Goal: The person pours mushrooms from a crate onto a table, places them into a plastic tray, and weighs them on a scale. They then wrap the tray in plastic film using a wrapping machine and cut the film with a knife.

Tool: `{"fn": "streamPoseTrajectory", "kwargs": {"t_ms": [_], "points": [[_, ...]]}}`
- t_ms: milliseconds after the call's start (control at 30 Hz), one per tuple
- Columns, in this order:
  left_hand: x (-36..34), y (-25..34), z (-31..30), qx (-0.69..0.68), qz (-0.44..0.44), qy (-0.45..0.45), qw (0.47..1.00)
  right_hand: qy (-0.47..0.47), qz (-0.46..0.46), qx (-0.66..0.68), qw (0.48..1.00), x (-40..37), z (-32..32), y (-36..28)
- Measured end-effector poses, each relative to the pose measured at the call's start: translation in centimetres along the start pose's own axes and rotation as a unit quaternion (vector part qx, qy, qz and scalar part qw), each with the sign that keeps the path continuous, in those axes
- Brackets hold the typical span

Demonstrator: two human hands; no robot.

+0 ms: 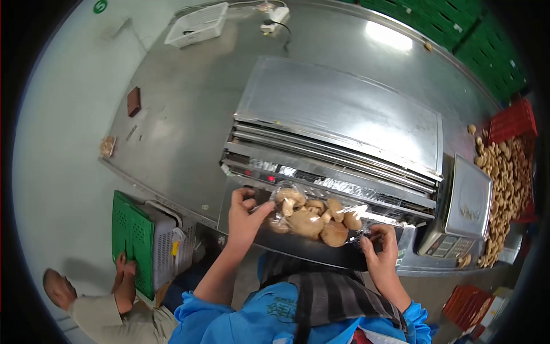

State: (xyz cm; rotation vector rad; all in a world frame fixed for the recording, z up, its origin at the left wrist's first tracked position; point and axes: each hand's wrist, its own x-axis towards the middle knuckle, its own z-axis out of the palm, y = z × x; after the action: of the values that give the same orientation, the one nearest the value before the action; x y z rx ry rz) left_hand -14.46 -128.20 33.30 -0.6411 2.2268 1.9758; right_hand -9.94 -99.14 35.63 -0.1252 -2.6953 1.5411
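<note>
A pack of brown mushrooms (306, 222) in clear plastic film is held over the dark front plate of a metal film-wrapping machine (338, 120). My left hand (247, 218) pinches the film at the pack's left end, thumb and fingers closed. At the right end, my right hand (380, 247) grips the gathered film between thumb and fingers. Whether a tray lies under the mushrooms cannot be made out. Just behind the pack, crumpled film and rollers show along the machine's front.
To the right are a weighing scale (467, 200), a heap of loose mushrooms (504, 189) and a red crate (514, 120). A white basket (197, 26) and power strip (275, 20) sit at the back. At lower left, another person's hands (125, 268) touch a green crate (133, 241).
</note>
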Motion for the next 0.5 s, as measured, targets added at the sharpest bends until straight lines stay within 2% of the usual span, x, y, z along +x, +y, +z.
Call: {"fn": "streamPoseTrajectory", "kwargs": {"t_ms": [67, 100, 200, 267, 333, 500], "points": [[0.1, -0.2, 0.2, -0.077, 0.029, 0.0, 0.997, -0.054, -0.014, -0.052, 0.997, 0.3, 0.0, -0.7], [0.0, -0.3, 0.1, -0.083, 0.047, -0.002, 0.995, -0.043, 0.05, -0.017, 0.998, 0.0, 0.4, -0.3], [0.0, -1.3, -0.1, -0.093, 0.12, 0.017, 0.988, -0.019, 0.038, -0.009, 0.999, -0.4, 0.4, 1.1], [0.1, -1.8, -0.5, -0.069, 0.147, 0.01, 0.987, 0.022, 0.037, 0.002, 0.999, -1.1, 0.1, 1.5], [0.1, -1.4, -0.9, 0.02, 0.144, -0.005, 0.989, 0.041, 0.03, 0.038, 0.998, -1.4, -0.1, -0.5], [0.4, -1.0, -1.0, 0.095, 0.14, -0.005, 0.986, -0.131, 0.078, -0.099, 0.983, -2.3, -2.9, 1.4]]}}
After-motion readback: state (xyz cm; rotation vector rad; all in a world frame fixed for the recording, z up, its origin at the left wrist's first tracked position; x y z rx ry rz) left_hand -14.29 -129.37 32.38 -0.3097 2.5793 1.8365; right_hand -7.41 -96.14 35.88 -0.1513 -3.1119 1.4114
